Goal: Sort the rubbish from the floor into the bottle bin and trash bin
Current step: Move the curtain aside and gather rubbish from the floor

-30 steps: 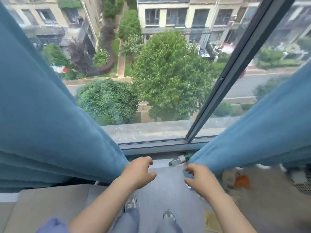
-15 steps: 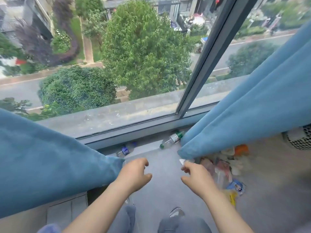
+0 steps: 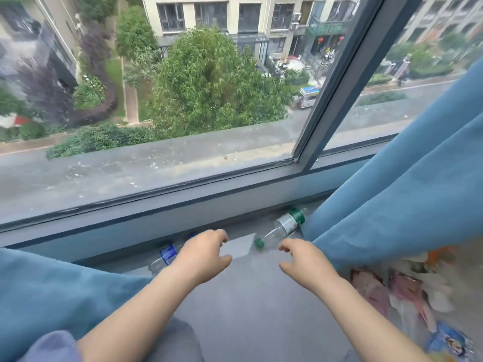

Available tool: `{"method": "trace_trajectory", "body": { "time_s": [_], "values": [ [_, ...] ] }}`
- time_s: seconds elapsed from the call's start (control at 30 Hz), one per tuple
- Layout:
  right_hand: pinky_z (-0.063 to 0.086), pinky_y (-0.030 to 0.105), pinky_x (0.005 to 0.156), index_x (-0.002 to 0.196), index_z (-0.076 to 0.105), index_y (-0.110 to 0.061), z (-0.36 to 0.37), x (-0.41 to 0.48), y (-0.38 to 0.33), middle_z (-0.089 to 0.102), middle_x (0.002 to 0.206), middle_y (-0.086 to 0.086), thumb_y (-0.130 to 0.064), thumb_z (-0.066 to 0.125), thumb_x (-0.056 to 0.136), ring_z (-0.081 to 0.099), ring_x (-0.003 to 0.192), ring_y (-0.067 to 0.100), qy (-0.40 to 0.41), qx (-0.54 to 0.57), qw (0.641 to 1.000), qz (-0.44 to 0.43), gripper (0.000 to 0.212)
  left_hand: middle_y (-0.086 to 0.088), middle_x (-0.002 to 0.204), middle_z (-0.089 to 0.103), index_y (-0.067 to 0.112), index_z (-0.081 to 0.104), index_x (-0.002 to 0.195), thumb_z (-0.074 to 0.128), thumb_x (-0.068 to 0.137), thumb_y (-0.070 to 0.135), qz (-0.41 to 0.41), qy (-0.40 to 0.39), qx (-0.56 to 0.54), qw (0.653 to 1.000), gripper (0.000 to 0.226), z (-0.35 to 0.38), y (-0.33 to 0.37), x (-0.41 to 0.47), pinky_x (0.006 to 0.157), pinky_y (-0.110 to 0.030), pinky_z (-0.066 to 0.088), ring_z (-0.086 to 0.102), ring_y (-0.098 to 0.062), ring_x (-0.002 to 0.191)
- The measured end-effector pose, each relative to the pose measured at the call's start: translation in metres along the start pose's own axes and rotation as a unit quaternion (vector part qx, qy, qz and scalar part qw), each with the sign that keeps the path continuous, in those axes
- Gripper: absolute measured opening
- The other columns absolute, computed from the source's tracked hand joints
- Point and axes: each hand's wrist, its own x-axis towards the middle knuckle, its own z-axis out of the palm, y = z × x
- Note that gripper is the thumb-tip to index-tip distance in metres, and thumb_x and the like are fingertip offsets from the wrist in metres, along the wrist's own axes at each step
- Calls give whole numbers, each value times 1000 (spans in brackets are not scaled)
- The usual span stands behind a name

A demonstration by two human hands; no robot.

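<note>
Left hand (image 3: 202, 254) and right hand (image 3: 305, 262) have neared the green-capped bottle (image 3: 283, 227).

Both bare forearms extend forward from the lower edge, converging slightly. The left hand (image 3: 202, 253) and right hand (image 3: 304, 262) are held palm-down, side by side but apart, fingers loosely curled with thumbs turned inward; neither of the hands holds anything.

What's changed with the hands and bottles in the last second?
Both hands reached forward: the left hand toward the blue-label bottle, now uncovered, the right hand toward the green-capped bottle. Neither holds anything. The green-capped bottle stayed put.
</note>
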Motion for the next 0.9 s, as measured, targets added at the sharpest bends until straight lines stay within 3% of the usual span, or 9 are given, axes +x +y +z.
{"method": "trace_trajectory", "body": {
  "time_s": [0.23,0.37,0.47,0.7,0.9],
  "values": [
    [48,37,89,123,53,-21,56,82,15,56,123,2,-18,48,85,54,112,26,25,-140,985,-96,38,8,117,61,26,54,119,58,87,38,29,65,15,997,35,31,-69,56,90,-29,47,57,-15,106],
    [46,35,84,120,53,-17,84,101,24,56,118,4,-16,48,86,53,111,26,20,-194,975,-103,35,11,116,62,27,55,118,60,85,39,4,98,2,995,35,57,-110,61,91,-30,49,59,-13,105],
    [46,34,88,123,49,-18,102,104,34,53,120,2,-21,51,86,47,117,23,18,-229,966,-122,38,11,117,60,28,53,121,60,84,39,-17,103,7,995,39,82,-140,60,92,-28,47,58,-11,106],
    [44,34,90,125,44,-19,123,112,27,46,119,1,-21,52,83,41,118,23,5,-257,956,-143,43,1,114,55,23,50,120,63,78,39,-110,117,-15,987,46,117,-191,49,89,-34,47,56,-22,108],
    [37,32,91,124,43,-18,136,123,21,42,126,1,-18,50,84,38,123,23,16,-306,940,-150,41,-2,120,50,22,45,124,64,78,38,-114,122,-23,986,52,134,-203,58,91,-35,46,51,-26,110]
  ]
}}
